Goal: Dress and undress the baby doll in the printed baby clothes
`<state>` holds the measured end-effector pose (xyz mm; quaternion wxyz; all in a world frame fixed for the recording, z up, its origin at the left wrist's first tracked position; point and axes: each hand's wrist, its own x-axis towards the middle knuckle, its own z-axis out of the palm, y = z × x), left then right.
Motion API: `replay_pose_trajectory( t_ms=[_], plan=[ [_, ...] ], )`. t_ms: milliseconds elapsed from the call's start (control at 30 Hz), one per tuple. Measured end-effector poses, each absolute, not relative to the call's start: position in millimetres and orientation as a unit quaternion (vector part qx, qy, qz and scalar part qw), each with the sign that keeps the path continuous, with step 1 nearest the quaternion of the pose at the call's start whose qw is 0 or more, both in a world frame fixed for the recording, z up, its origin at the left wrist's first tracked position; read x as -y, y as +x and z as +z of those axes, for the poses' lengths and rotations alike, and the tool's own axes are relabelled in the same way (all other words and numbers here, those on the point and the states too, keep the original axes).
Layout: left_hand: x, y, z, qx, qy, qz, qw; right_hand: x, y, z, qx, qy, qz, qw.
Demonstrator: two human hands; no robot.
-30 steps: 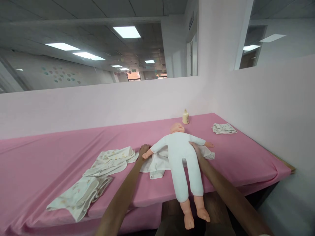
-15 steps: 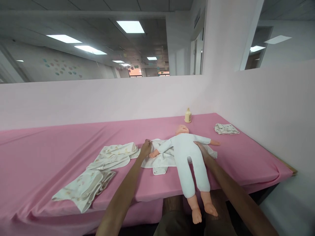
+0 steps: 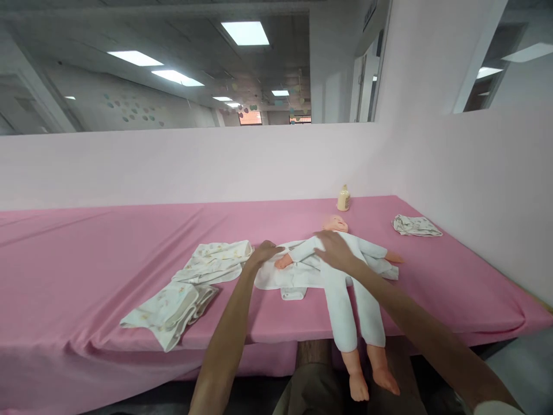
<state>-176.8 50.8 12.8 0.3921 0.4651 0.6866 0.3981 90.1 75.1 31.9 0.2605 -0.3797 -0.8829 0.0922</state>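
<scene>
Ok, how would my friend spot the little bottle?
Look at the long table covered in pink cloth and follow its back edge, along the pale pink wall, toward the right-hand corner. Just beyond the head of the baby doll in the white sleepsuit stands a small cream bottle. It is the only thing standing upright; everything else lies flat.

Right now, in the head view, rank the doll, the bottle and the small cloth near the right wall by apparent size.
1. doll, by far the largest, though also nearest the camera.
2. small cloth.
3. bottle, the smallest.
</scene>
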Motion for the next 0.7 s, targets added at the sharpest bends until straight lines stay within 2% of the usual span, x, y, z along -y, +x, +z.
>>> replay_pose_trajectory(
  t_ms=[67,167,267,433,567,700],
  plan=[
    [-46,-174,18,-0.661,0.465,0.411,0.421,-72,52,33,0.95,-0.265,0.059,0.155],
    [-43,-173,24,-0.608,0.458,0.453,0.463,-73,18,23,0.965,-0.242,0.043,0.087],
    [-45,-175,25,-0.563,0.444,0.486,0.499,-83,11,12,0.958,-0.269,0.04,0.091],
    [-43,-175,30,-0.505,0.425,0.518,0.544,-101,20,13,0.921,-0.334,0.112,0.165],
    [-33,-169,45,-0.498,0.432,0.521,0.542,-103,20,21,0.914,-0.349,0.135,0.154],
    [-30,-154,62,-0.513,0.449,0.53,0.504,-97,12,19,0.907,-0.383,0.099,0.144]
  ],
)
